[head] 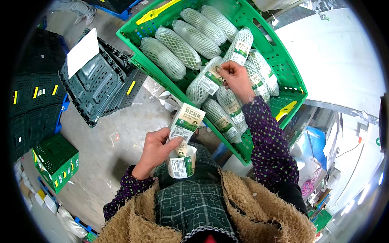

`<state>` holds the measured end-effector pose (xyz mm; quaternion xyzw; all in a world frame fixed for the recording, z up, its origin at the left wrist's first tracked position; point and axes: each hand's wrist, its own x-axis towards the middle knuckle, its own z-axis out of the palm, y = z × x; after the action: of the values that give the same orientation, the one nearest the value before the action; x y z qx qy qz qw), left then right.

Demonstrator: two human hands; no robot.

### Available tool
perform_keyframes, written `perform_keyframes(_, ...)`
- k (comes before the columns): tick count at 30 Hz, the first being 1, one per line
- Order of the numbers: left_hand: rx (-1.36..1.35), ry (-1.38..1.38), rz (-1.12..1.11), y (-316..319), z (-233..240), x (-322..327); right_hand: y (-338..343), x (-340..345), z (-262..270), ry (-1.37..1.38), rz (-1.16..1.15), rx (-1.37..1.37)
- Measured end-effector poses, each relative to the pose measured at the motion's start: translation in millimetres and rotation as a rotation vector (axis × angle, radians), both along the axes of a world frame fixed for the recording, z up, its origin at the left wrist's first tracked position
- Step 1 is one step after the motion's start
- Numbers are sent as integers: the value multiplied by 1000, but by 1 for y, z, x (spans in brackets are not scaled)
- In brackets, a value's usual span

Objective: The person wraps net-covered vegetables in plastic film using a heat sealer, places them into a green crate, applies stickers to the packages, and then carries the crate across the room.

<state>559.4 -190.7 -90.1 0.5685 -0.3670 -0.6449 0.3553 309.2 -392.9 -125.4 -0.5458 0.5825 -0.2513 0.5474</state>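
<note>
My right hand pinches the upper corner of a green-and-cream printed label. The label lies over a long vegetable in a white foam net sleeve; whether it is stuck down all over, I cannot tell. My left hand grips a label strip, whose lower part curls into a loop below the thumb. A green plastic crate holds several net-sleeved vegetables. Those on the far left, such as one sleeved vegetable, show no label. Several nearer ones, including another sleeved vegetable, bear labels.
Folded dark crates with a white sheet on top stand left of the green crate. Stacked dark crates line the left side. A smaller green crate sits on the floor. A white surface lies to the right.
</note>
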Motion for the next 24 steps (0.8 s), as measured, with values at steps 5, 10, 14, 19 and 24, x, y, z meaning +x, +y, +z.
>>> perform_keyframes(5, -378, -192, 58, -3, 10, 20, 10, 16, -58, 588, 229, -371)
perform_keyframes(10, -657, -438, 170, -31, 34, 42, 18, 25, -54, 582, 278, -479)
perform_keyframes(14, -594, -355, 44, -35, 31, 53, 10, 60, 36, -35, 237, -184)
perform_keyframes(19, -558, -338, 5, -39, 25, 41, 34, 105, 102, -348, 520, -186)
perform_keyframes(24, -932, -546, -7, -57, 33, 35, 65, 102, 93, -232, 582, -407)
